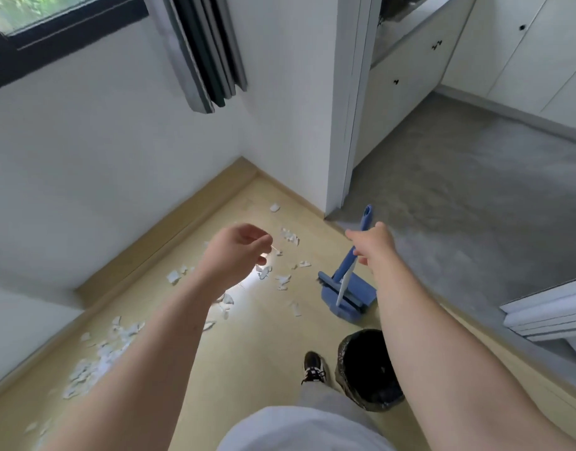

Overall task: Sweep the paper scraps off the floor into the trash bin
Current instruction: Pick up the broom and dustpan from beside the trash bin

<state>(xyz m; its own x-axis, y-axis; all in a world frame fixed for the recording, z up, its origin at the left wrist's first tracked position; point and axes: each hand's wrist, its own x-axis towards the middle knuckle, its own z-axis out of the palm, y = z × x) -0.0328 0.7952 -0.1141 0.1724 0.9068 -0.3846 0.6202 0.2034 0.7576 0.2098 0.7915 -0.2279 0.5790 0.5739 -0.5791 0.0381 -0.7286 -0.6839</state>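
White paper scraps (281,281) lie scattered over the yellow floor, with a denser heap (98,359) along the left wall. A blue dustpan (358,292) and broom stand upright together near the doorway. My right hand (374,244) is on their blue handle (366,214), lower fingers curled around it and index finger stretched out. My left hand (238,250) hovers above the scraps, fingers loosely curled, with nothing clearly in it. The trash bin (342,351), lined with a black bag, stands on the floor under my right forearm.
White walls meet in a corner (247,164) behind the scraps. A doorway on the right leads onto a grey floor (475,196) with white cabinets. My shoe (314,369) is just left of the bin. White boards (547,314) lie at the right edge.
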